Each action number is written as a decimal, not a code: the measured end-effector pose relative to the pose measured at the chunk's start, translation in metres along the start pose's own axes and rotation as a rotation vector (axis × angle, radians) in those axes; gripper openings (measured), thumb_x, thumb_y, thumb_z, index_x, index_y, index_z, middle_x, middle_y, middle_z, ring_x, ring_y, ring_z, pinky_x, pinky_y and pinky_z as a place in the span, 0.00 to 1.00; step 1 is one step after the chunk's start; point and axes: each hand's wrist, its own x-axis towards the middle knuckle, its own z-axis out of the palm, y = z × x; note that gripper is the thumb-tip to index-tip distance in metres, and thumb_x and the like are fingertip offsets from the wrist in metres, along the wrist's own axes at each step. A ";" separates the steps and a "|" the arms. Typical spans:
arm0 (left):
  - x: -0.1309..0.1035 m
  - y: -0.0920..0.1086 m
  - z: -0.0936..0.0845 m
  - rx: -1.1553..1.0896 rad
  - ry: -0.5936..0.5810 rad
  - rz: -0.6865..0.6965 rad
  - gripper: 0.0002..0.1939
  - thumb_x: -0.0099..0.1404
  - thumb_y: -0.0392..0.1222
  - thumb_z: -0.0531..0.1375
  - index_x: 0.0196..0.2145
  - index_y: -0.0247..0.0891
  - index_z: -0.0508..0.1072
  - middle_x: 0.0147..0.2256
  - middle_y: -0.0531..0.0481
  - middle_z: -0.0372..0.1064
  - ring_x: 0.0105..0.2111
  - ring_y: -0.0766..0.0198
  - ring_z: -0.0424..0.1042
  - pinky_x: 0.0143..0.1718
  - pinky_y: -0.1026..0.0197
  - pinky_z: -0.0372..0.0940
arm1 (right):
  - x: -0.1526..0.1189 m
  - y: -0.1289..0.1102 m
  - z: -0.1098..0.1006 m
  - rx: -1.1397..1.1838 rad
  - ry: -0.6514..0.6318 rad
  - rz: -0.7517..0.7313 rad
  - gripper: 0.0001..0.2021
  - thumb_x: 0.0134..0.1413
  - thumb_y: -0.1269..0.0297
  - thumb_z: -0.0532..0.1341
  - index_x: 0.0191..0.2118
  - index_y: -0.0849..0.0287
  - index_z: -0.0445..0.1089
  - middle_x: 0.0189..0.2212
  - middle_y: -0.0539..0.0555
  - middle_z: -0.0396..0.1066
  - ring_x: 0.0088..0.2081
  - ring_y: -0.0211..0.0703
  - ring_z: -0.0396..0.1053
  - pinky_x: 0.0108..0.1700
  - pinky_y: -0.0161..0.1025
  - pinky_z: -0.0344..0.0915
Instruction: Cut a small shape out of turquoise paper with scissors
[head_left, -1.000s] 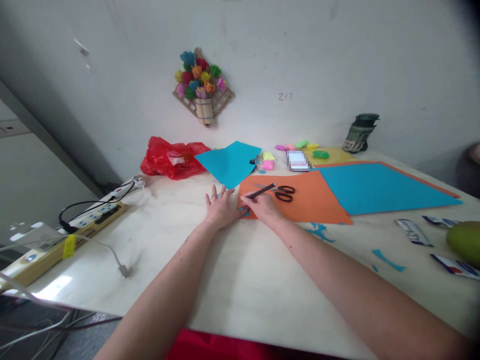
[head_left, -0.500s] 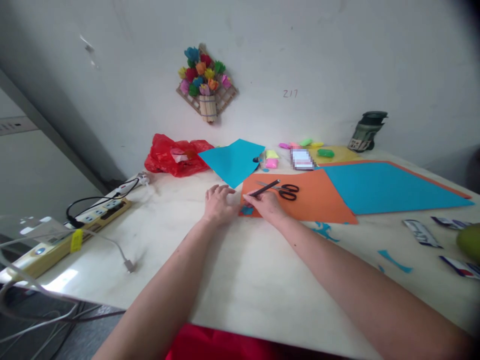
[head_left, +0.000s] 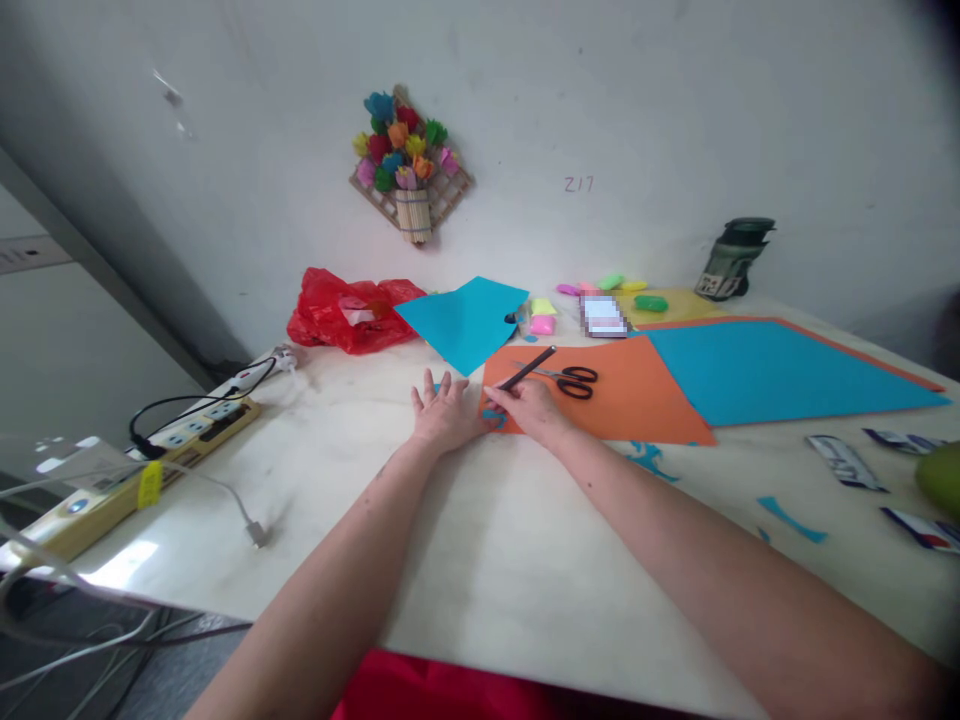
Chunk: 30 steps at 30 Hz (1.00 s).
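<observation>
My right hand [head_left: 534, 410] is closed around a dark pen [head_left: 527, 370] over the left part of an orange sheet [head_left: 637, 390]. My left hand [head_left: 448, 413] lies with its fingers spread on the table beside the sheet's left edge, its thumb side near a small blue cut-out piece [head_left: 494, 417]. A bit of blue shows just behind its fingers. Scissors [head_left: 576, 382] with black handles rest on the orange sheet, right of the pen. Beyond my hands lies a blue sheet [head_left: 469, 320].
A large blue sheet [head_left: 780, 375] covers the right side. Blue scraps [head_left: 651, 460] lie nearer. Behind are a red bag [head_left: 337, 315], a phone [head_left: 604, 315], clay packets [head_left: 542, 324] and a bottle [head_left: 735, 260]. A power strip [head_left: 187, 430] with cables is at left.
My left hand's fingers have spread wider and its palm has shifted slightly right, toward the orange sheet. The pen in my right hand stands a little steeper.
</observation>
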 end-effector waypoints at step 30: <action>0.007 -0.005 0.000 -0.013 -0.162 -0.060 0.50 0.47 0.69 0.51 0.62 0.43 0.42 0.63 0.46 0.30 0.60 0.45 0.19 0.55 0.36 0.30 | 0.003 -0.005 -0.004 -0.191 -0.054 -0.035 0.14 0.52 0.55 0.56 0.29 0.59 0.72 0.27 0.54 0.75 0.32 0.42 0.71 0.35 0.35 0.64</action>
